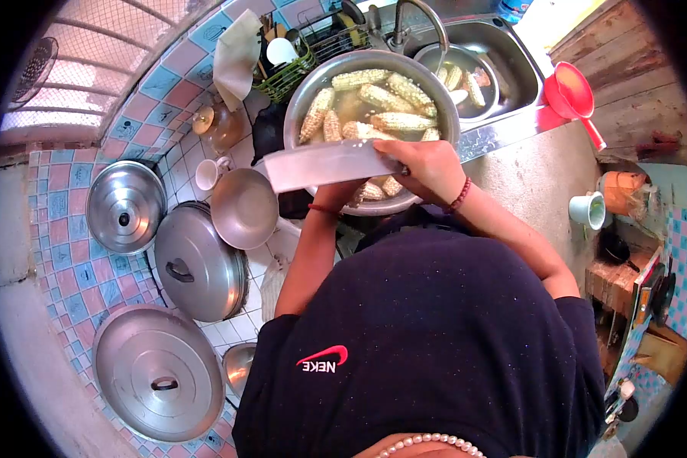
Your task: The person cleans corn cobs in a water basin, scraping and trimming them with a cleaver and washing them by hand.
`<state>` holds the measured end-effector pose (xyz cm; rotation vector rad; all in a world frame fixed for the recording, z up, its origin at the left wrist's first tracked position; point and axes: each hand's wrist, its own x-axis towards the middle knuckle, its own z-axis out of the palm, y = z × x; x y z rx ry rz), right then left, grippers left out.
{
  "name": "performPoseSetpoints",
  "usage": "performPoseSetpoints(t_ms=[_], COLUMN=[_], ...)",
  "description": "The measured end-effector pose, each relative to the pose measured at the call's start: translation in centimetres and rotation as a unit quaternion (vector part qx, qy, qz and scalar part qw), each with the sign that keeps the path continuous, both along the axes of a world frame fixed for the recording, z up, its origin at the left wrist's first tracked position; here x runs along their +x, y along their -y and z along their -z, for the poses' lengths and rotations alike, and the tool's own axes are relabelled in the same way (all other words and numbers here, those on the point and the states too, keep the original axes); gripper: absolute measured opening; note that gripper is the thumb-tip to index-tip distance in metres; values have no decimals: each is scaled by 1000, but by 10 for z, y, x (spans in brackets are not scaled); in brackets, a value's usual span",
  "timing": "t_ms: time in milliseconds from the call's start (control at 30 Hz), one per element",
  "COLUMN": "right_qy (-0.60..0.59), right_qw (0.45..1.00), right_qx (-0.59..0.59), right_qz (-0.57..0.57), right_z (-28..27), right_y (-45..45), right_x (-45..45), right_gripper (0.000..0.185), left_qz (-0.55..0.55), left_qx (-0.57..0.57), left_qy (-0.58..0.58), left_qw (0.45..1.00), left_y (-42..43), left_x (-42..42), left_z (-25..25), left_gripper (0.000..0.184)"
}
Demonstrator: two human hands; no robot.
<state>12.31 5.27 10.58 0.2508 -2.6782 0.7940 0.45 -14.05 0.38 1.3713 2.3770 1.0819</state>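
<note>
My right hand (427,169) is wrapped round the handle of a wide cleaver (324,166), whose blade points left over the near rim of a large metal basin (294,122). Several corn cobs (385,98) lie in cloudy water in that basin. Below the blade is my left hand (342,194), its fingers mostly hidden by the cleaver and close to a cob (370,191) at the basin's near side. What the left hand holds, if anything, cannot be made out.
Behind the basin are a sink (519,57) with a bowl of cobs (490,80) and a dish rack (309,65). A red strainer (569,90) rests at the sink's right edge. Pot lids (156,374) and a wok (244,208) stand left.
</note>
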Motion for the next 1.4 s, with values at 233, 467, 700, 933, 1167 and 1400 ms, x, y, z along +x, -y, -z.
performPoseSetpoints(t_ms=[233, 467, 700, 933, 1167, 1400], right_qy=[21, 177, 228, 197, 125, 102], right_qw=[999, 960, 913, 885, 816, 783], right_qx=[22, -140, -297, -378, -528, -598], right_qz=[43, 168, 160, 186, 199, 138], right_z=[14, 42, 49, 55, 38, 22], right_y=[-4, -38, -37, -42, -46, -47], right_x=[0, -15, -12, -2, -3, -10], right_gripper=[38, 21, 27, 27, 23, 35], left_qz=[-18, -135, -77, -57, -74, -69], left_qx=[-28, 159, 171, 167, 509, 534], left_qy=[-82, 191, 35, -65, 556, 738], left_qw=[996, 959, 982, 982, 653, 406], left_y=[-2, -7, -21, -36, -55, -57], left_x=[17, 34, 27, 18, 32, 36], left_z=[-12, -70, -81, -75, -61, -38], left_gripper=[42, 47, 54, 57, 50, 51])
